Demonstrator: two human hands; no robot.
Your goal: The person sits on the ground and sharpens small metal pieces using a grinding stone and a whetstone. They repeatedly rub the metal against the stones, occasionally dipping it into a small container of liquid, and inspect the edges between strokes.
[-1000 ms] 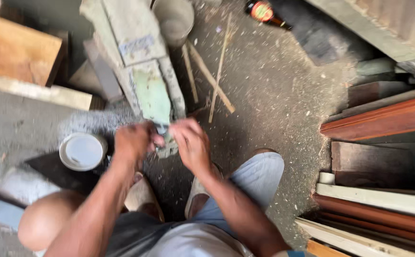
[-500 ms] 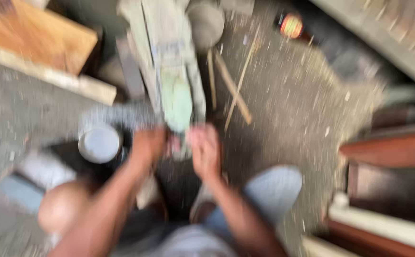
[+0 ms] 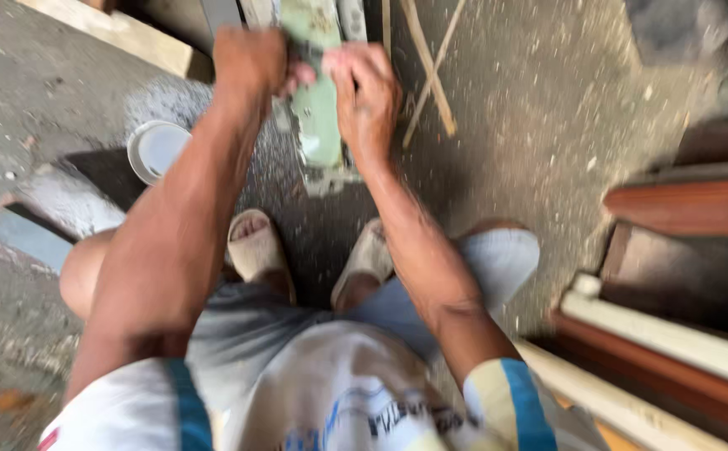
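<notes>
Head camera, looking straight down, and the picture is smeared with motion, so I go carefully. I see both arms stretched forward over the knees toward a pale green board (image 3: 317, 117) that lies lengthwise on the gritty concrete floor (image 3: 547, 125), running up and out of the top edge of the view. The left hand (image 3: 251, 60) sits on the board's left side, fingers curled tight into a fist against its edge. The right hand (image 3: 368, 96) is on the right side, fingers bent down and wrapped over the board's face and edge, thumb side toward the middle. Both hands are closed on the board, just beside each other with a strip of green showing between them. Something dark sits between the thumbs, too blurred for me to tell what it is.

The near end of the green board stops just ahead of two pale sandals (image 3: 255, 246), planted apart on the floor. Grey boards flank the green one at the top. To the right of the right hand, thin wooden sticks (image 3: 431, 79) lie crossed on the concrete. To the left, near the left forearm, a round white lid (image 3: 157, 149) rests on the floor beside a dark patch. Along the right edge, reddish-brown and white planks (image 3: 681, 342) are stacked, well apart from the hands.
</notes>
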